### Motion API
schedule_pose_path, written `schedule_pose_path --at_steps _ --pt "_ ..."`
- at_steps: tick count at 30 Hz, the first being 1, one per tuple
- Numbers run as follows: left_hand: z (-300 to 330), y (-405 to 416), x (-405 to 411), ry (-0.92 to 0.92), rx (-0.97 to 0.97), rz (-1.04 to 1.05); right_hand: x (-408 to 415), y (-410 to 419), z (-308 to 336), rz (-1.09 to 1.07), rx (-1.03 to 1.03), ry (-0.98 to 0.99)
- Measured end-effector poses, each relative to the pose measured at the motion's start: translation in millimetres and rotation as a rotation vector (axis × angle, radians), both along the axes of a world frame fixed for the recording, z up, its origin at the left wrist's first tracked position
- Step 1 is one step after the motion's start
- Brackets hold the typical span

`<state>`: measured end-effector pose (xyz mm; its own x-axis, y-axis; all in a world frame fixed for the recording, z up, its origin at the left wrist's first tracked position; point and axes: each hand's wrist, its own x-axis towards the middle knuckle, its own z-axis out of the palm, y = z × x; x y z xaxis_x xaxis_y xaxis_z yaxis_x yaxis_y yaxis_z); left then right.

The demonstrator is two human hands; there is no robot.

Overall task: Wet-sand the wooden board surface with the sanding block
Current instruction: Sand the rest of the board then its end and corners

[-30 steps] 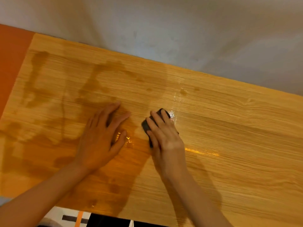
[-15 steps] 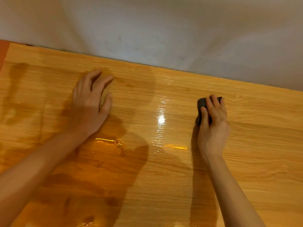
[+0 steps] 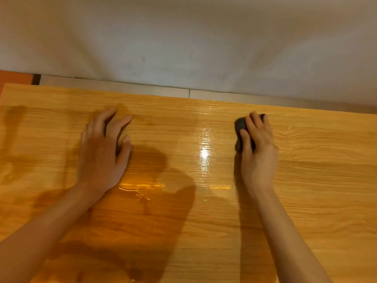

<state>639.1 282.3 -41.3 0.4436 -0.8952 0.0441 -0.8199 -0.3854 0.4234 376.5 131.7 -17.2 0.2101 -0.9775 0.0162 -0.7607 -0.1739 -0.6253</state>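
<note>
**Clerk:** Item one, movement: compared with a second before, the right hand (image 3: 257, 148) and its sanding block (image 3: 239, 127) had travelled from beside the left hand (image 3: 102, 152) out to the right, near the far edge of the wooden board (image 3: 326, 180). Over the last half second, little had shifted.

**Checker:** Condition of the hands?

**Clerk:** Right hand closed over the dark block, pressing it flat on the wood. Left hand open, palm down, fingers spread, holding nothing, bracing the board.

**Checker:** Surface?

**Clerk:** Wet sheen (image 3: 204, 154) recorded between the hands; darker damp patches toward the left and near side. Wood right of the block looked drier.

**Checker:** Reading for the task?

**Clerk:** Judged mid-stroke; sanding appeared to be spreading rightward, with that section probably outstanding.
</note>
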Motion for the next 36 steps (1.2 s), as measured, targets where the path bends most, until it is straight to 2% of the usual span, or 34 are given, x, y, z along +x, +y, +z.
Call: schedule_pose_path --at_steps 2,3,7,9,11,14,16,18,21,24,26,30,33,36 --pt "0.0 -0.4 1.5 -0.006 0.016 -0.002 21.6 5.2 0.6 -0.075 -0.019 0.021" --pt "0.3 -0.2 2.0 -0.008 0.023 -0.003 41.0 10.7 -0.4 -0.039 -0.036 0.039" --pt "2.3 1.6 0.2 -0.008 0.035 -0.004 122.3 25.8 -7.0 0.344 -0.001 0.131" --pt "2.7 1.7 -0.7 -0.004 0.038 -0.002 119.7 13.8 -6.1 0.468 0.0 0.14" --pt "2.3 1.3 -0.7 -0.003 0.042 -0.004 84.1 -1.1 -3.7 0.428 -0.028 0.103" --pt "1.2 1.5 0.1 -0.002 0.043 0.003 22.2 -23.7 -1.2 0.104 -0.018 0.087" --pt "1.2 1.2 0.5 -0.002 0.033 0.011 24.6 -25.9 -1.5 -0.013 -0.007 0.076" --pt "2.0 1.6 -0.6 -0.01 0.016 0.004 60.4 -17.9 -2.9 0.041 -0.012 0.049" --pt "3.0 2.1 -2.3 -0.029 -0.019 -0.01 124.6 -8.8 -8.3 0.327 -0.028 0.06" --pt "3.6 1.2 -1.4 -0.037 -0.01 -0.006 136.3 -22.4 -7.3 0.549 -0.058 0.122" --pt "2.4 1.0 -0.3 -0.048 -0.014 -0.004 106.9 -43.6 -5.5 0.529 -0.077 0.172" --pt "-3.0 1.8 1.9 -0.056 -0.057 -0.021 41.3 -88.2 2.8 0.27 -0.009 0.325" --pt "-6.6 2.2 4.6 -0.049 -0.067 -0.023 62.5 -88.1 4.3 0.211 0.028 0.392" --pt "-7.1 1.8 4.9 -0.044 -0.071 -0.022 122.4 -64.5 -3.1 0.295 0.006 0.371"
